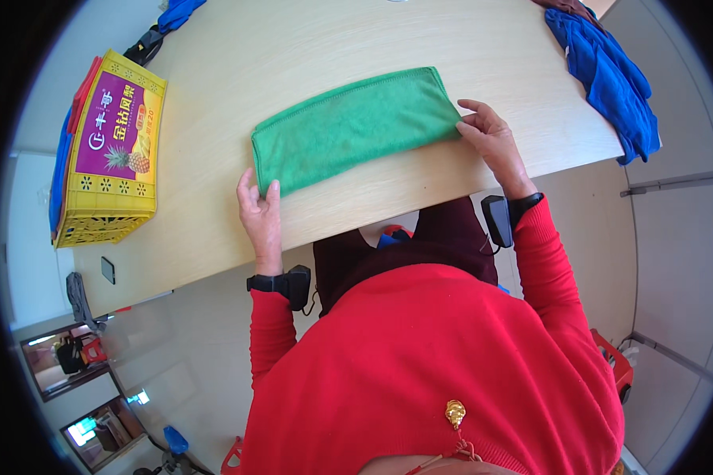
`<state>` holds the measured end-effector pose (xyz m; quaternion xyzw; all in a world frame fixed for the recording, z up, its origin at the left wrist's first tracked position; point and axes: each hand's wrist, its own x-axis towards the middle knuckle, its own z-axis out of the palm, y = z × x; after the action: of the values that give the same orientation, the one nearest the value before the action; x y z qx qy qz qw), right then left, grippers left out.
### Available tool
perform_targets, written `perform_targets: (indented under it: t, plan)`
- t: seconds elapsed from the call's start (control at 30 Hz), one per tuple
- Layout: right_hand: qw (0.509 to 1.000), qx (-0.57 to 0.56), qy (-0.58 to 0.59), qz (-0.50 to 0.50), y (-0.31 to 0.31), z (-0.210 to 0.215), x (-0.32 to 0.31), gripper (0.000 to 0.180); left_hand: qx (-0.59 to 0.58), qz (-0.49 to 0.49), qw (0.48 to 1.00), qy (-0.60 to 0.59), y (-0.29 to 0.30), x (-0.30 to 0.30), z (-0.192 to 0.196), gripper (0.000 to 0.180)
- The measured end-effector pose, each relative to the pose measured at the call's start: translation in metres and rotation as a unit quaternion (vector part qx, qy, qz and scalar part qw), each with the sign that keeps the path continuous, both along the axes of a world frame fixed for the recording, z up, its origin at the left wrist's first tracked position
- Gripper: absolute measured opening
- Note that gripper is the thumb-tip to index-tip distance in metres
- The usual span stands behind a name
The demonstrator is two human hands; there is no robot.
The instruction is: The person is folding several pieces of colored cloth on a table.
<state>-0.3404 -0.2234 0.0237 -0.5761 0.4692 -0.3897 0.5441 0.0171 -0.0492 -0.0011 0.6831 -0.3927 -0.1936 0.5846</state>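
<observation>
A green cloth (pixel 356 127) lies folded into a long strip on the table, slightly slanted, with stitched hems along its edges. At its near left corner is my left hand (pixel 261 222), the thumb and fingers apart and touching the edges on either side of that corner. My right hand (pixel 495 146) is at the right end, where the thumb and a finger close on the cloth's edge while the index finger reaches along it. Both wrists wear black straps with small black devices.
On the pale wooden table (pixel 214 47), a yellow crate (pixel 111 202) with a purple panel stands at the left, near a dark phone (pixel 108 270). Blue fabric (pixel 610 79) hangs over the right edge. The table's front edge runs just before my body.
</observation>
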Motion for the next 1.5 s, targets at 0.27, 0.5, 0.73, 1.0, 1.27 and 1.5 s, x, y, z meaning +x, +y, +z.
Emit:
perform_targets:
  t: [0.27,0.5,0.73,1.0,1.27,1.5]
  plan:
    - [0.999,0.019,0.005,0.044,0.013,0.0,0.001,0.04,-0.012,-0.033,0.999,0.032,0.004,0.002,-0.005,0.054]
    - [0.996,0.05,0.013,0.075,0.004,-0.004,-0.007,0.03,-0.007,-0.044,0.999,0.012,0.004,0.017,-0.008,0.053]
    - [0.993,0.052,0.031,0.099,0.002,-0.009,-0.014,0.027,0.05,-0.021,0.996,-0.067,0.008,0.017,-0.005,0.053]
    - [0.981,0.126,-0.048,0.142,0.017,0.021,-0.013,0.035,0.098,0.08,0.956,-0.264,0.012,0.016,0.007,0.044]
    - [0.926,0.236,-0.141,0.258,-0.004,0.025,-0.029,0.054,0.018,-0.328,0.844,-0.424,-0.082,-0.067,0.075,0.037]
    - [0.897,0.274,-0.153,0.311,-0.022,0.032,-0.021,0.057,0.078,-0.453,0.757,-0.464,-0.186,-0.115,0.031,0.051]
